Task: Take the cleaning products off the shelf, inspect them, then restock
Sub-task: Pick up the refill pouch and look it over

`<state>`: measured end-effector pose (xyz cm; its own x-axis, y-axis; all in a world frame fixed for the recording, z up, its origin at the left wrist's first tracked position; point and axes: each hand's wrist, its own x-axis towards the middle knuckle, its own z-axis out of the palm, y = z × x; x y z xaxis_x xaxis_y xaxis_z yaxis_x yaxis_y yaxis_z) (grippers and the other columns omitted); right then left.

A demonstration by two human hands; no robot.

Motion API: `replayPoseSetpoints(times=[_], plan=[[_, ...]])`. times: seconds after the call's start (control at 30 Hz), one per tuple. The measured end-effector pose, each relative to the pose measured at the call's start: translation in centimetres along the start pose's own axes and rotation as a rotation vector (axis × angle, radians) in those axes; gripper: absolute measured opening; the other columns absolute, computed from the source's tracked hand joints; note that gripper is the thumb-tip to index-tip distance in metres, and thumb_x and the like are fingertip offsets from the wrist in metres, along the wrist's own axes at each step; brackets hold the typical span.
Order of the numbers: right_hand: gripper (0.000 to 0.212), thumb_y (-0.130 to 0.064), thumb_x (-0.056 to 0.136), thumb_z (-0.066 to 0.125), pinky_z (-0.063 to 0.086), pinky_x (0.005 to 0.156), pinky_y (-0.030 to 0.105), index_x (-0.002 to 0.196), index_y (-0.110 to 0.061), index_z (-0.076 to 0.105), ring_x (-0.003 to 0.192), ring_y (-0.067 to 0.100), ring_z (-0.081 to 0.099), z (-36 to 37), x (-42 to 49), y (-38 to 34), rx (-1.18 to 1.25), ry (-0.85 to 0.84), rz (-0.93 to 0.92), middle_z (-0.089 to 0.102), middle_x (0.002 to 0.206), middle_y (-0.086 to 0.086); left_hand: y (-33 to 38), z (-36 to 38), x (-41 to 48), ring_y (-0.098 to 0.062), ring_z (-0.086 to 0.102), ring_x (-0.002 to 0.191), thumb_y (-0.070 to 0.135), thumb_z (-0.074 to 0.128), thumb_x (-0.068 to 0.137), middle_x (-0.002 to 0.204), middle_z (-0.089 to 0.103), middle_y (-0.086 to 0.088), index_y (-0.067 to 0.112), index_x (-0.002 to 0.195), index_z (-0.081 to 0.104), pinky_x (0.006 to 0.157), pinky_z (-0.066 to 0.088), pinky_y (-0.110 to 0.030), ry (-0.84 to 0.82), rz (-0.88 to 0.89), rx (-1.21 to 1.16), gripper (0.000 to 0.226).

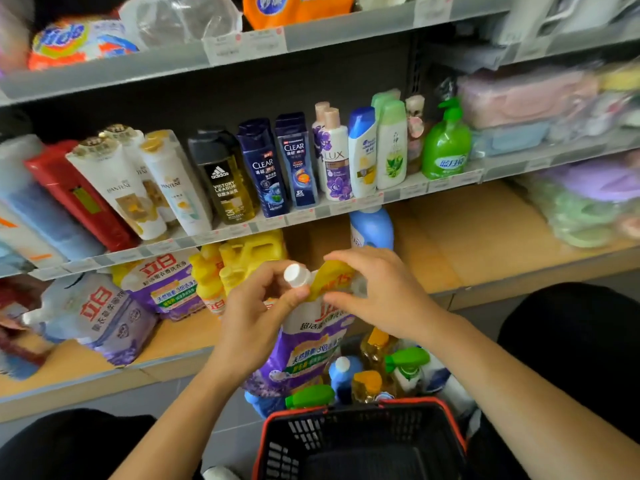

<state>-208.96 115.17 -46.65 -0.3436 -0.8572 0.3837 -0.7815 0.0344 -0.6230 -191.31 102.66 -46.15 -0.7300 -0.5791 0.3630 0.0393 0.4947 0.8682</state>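
Fingers point(266, 271) of the left hand point(256, 317) are curled round the neck of a purple detergent pouch point(304, 348), with the thumb pressed just under its white cap point(296, 274). The right hand point(381, 292) pinches the pouch's yellow top corner between thumb and forefinger, and its other fingers are loosely arched. The pouch sits above and just beyond the far rim of the black, red-edged basket point(346, 410). Its long axis is near upright with a slight lean. The cap end is uppermost, pointing up and to the left, and the printed face is toward the camera. The base reaches down to a cluster of bottles point(367, 382) just past the basket's far side; whether it rests on them cannot be told. Farther beyond the basket, the cardboard-lined bottom shelf point(467, 244) carries yellow jugs point(249, 254) and a blue bottle point(372, 228) straight ahead. Purple refill bags point(104, 317) lie off to the left. Above these, shampoo bottles point(263, 171) stand in a row.
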Motion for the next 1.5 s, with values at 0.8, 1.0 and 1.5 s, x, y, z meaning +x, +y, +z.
replayPoseSetpoints(times=[0.8, 1.0, 1.5], plan=[[0.02, -0.025, 0.096, 0.063, 0.041, 0.071, 0.04, 0.086, -0.017, 0.079, 0.069, 0.02, 0.055, 0.2, 0.1, -2.1, -0.029, 0.024, -0.1, 0.052, 0.069, -0.006, -1.1, 1.9, -0.1, -0.015, 0.072, 0.079, 0.032, 0.082, 0.079, 0.087, 0.078, 0.003, 0.027, 0.102, 0.079, 0.07, 0.058, -0.023, 0.332, -0.003, -0.101, 0.023], [0.022, -0.025, 0.096, 0.063, 0.035, 0.067, 0.032, 0.082, -0.017, 0.078, 0.068, 0.018, 0.054, 0.1, 0.2, -1.7, 0.008, 0.038, -0.07, 0.051, 0.068, -0.006, -1.2, 1.4, 0.8, -0.015, 0.072, 0.095, 0.023, 0.071, 0.089, 0.1, 0.077, 0.003, 0.028, 0.101, 0.077, 0.079, 0.058, -0.024, 0.164, 0.018, -0.107, 0.015], [0.022, -0.015, 0.095, 0.067, 0.041, 0.064, 0.046, 0.081, -0.001, 0.077, 0.065, 0.02, 0.051, 0.1, 0.1, -0.7, 0.215, 0.009, -0.024, 0.054, 0.067, 0.015, -2.1, -0.6, 1.2, -0.021, 0.073, 0.108, 0.013, 0.07, 0.086, 0.113, 0.077, -0.001, 0.016, 0.117, 0.072, 0.088, 0.06, -0.03, -0.098, -0.006, -0.261, 0.031]])
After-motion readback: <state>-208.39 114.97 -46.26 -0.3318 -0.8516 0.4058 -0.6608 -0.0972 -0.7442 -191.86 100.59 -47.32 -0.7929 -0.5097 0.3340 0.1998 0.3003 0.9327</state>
